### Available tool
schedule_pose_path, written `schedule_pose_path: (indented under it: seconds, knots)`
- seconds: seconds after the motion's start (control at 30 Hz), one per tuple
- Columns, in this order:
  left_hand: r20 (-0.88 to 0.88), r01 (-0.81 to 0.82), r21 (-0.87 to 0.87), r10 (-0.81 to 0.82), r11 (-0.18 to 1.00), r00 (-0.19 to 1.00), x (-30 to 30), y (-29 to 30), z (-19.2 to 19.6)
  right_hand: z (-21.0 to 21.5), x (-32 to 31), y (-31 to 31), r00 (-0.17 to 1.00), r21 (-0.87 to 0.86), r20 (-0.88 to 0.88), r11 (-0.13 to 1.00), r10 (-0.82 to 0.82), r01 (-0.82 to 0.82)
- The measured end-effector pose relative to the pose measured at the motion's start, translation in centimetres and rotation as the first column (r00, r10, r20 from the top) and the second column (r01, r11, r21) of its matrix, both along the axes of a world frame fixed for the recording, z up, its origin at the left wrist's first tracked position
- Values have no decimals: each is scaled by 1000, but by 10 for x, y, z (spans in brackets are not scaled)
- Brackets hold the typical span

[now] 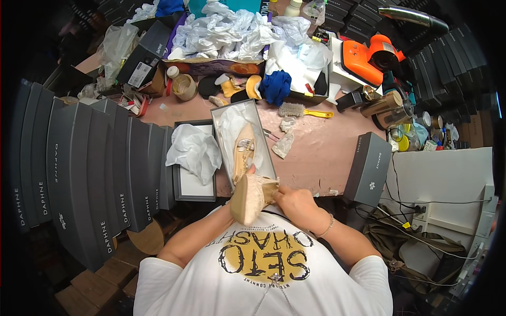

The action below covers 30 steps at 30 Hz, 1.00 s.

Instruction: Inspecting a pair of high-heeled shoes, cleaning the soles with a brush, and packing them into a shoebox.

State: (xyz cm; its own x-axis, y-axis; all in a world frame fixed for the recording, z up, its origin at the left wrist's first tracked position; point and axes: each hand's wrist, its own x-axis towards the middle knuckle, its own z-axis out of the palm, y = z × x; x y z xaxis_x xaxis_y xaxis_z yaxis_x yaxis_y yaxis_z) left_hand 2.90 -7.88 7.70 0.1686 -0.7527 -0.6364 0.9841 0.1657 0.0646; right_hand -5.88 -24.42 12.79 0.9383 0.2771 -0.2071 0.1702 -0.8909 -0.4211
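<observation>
A beige shoe [246, 199] with a lacy, textured surface is held over the table's near edge, close to my shirt. My left hand [226, 213] grips it from behind and the left; most of those fingers are hidden by the shoe. At the shoe's right end, my right hand [296, 206] has its fingers closed on the edge; what exactly they pinch is hidden. Just beyond lies a grey open shoebox [266, 150], where a matching beige shoe [244, 147] with a jewelled ornament rests on white paper. Crumpled tissue paper [195, 150] partly covers a second open box [196, 188] beside it.
Dark shoeboxes [79, 174] stand in a row at left; one closed box [367, 168] is at the right table edge. Farther back are a yellow-handled brush [305, 111], blue cloth [275, 88], a glue jar [184, 87], a paper-filled carton [216, 66] and an orange device [363, 60].
</observation>
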Motion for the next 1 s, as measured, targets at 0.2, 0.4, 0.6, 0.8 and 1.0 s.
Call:
schedule_pose_path:
  seconds: [0.2, 0.4, 0.6, 0.8, 1.0]
  knots:
    - [132, -14, 205, -13, 979, 991, 3, -6, 42, 10, 0, -5, 994, 157, 71, 985, -80, 68]
    - [-3, -40, 80, 41, 996, 999, -5, -7, -3, -29, 5, 14, 983, 62, 181, 998, -37, 26]
    - [29, -22, 184, 17, 983, 999, -12, -7, -28, -18, 6, 24, 998, -97, 61, 995, 7, -1]
    - [-32, -78, 210, 87, 975, 996, -5, -12, 11, -13, 2, 6, 998, -11, 2, 998, 65, -65]
    - [3, 32, -74, -32, 997, 999, 0, -2, -21, -13, 14, 15, 995, 18, 94, 1000, 19, -21]
